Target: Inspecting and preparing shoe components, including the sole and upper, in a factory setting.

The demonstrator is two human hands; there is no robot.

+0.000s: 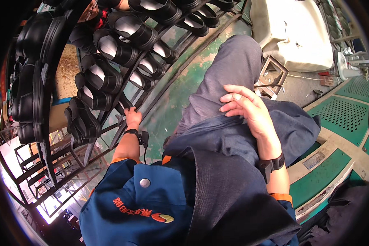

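My left hand (133, 118) reaches out to the rack at the left, its fingers closed at the near end of a black shoe (124, 102) on a lower bar. Part of that shoe is hidden behind the rack frame and other shoes. Above my lap, my right hand (250, 110) is held with its fingers apart and nothing in it. Grey-blue trousers (229, 69) and a dark apron (233, 192) lie beneath it. Several black shoes (115, 47) with pale insoles stand in rows on the dark metal rack (172, 67) around my left hand.
Another upright rack with black shoes (26, 92) stands farther left. A person (96, 16) is partly visible behind the shoes. At the right are a cream covered block (293, 37), a rusty metal frame (272, 76) and a green perforated machine panel (340, 117). Worn green floor (162, 104) shows between.
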